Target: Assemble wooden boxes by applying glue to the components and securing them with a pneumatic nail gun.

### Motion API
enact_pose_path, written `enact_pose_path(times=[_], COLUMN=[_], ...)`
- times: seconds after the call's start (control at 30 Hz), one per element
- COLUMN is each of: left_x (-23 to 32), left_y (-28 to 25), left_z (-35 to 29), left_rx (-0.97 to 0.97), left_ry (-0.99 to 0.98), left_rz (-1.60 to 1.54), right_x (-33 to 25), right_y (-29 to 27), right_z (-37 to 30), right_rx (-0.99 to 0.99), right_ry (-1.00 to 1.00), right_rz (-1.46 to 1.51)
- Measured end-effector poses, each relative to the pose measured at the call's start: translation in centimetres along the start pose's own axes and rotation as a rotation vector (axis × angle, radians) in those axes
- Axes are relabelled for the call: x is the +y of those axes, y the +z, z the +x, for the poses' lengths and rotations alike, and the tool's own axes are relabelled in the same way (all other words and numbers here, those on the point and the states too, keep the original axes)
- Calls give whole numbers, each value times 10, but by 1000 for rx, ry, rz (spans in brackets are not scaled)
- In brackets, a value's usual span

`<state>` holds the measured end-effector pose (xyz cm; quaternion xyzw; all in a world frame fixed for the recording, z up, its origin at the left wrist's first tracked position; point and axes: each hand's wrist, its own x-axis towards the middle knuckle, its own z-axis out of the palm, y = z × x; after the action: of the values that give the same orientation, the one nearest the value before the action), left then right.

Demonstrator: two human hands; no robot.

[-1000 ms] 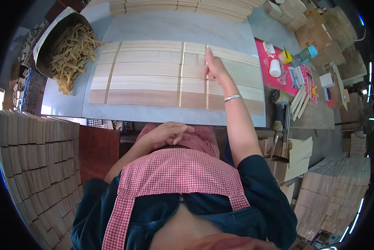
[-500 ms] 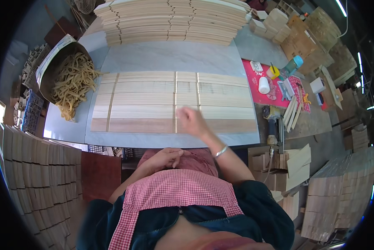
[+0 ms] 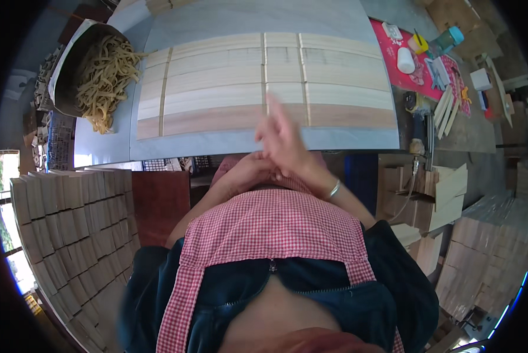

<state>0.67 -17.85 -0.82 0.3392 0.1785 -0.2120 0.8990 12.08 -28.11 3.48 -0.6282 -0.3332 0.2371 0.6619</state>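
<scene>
My right hand [image 3: 283,141], smeared by motion, is raised over the table's front edge with one finger stretched toward the wooden slats; nothing shows in it. Beneath its wrist, my left hand [image 3: 249,170] rests on my lap with loosely curled fingers, partly covered by the right hand. I see nothing held in it. Pale wooden slats [image 3: 217,82] lie edge to edge as a flat panel on the grey table [image 3: 187,147]. Three narrow lines cross them from front to back. The nearest slat is browner.
At the left, a container [image 3: 64,76] spills tan, ribbon-like bands [image 3: 108,79]. A pink mat [image 3: 393,56] at the right bears a white bottle [image 3: 405,60] and a blue-lidded bottle [image 3: 449,40]. Stacked wood blocks [image 3: 76,217] stand at lower left; a power tool [image 3: 417,123] sits right.
My right hand has drawn back from over the slats toward my lap, beside my left hand, and one finger now points out. The view has tilted nearer to me.
</scene>
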Motion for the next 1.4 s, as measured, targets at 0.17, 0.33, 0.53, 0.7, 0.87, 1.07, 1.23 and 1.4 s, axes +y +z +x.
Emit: enact_pose_path(times=[0.17, 0.33, 0.53, 0.7, 0.87, 1.07, 1.23, 1.4], left_x=[-1, -1, 4, -1, -5, -1, 1, 10], left_y=[20, 14, 18, 12, -4, 7, 12, 18], left_z=[3, 3, 4, -4, -4, 1, -2, -20], left_rx=[-58, -77, -27, 5, -23, 21, 53, 141], left_ry=[21, 38, -12, 38, 73, 43, 33, 82], left_rz=[174, 215, 216, 373, 443, 428, 435, 495], right_x=[-11, 13, 24, -3, 29, 14, 24, 30], right_y=[-57, -79, -76, -81, -215, -327, -342, -354], right_z=[86, 122, 102, 23, -40, -102, -113, -105], right_rx=[173, 72, 125, 102, 756, 913, 743, 772], right_ry=[401, 591, 272, 112, -74, 157, 517, 605], right_rz=[-202, -256, -509, -639, -901, -1619, -1601, -1647])
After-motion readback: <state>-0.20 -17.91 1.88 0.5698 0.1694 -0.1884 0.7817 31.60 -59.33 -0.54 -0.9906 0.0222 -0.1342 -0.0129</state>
